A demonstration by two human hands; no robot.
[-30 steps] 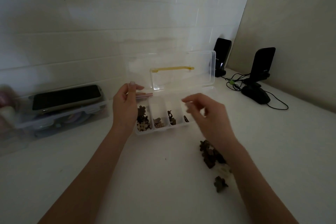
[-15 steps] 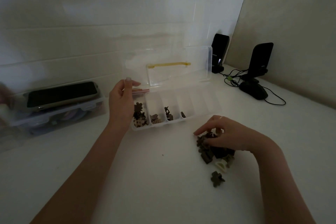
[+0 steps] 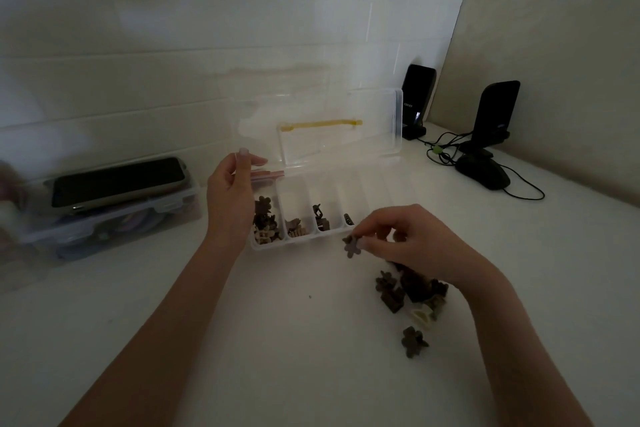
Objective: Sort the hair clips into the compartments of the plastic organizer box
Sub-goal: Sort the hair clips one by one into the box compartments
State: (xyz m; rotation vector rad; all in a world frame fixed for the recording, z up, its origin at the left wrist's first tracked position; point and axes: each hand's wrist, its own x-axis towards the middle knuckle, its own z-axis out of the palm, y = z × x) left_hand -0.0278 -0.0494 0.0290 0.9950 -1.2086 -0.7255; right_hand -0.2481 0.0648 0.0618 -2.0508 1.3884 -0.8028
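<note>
Dark flower clip [image 3: 352,246] pinched in right hand [image 3: 412,239] beside organizer box [image 3: 304,243].

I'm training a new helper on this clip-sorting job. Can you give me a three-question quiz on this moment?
1. True or false: the lid of the organizer box stands open.
2. What does the right hand pinch? A) a flower-shaped hair clip B) the yellow handle C) a cable
3. Fill in: the left hand holds the box at its ___ end.

Key: 1 true. 2 A, held just in front of the box, above the table, with the loose pile of clips under the wrist. 3 left.
</note>
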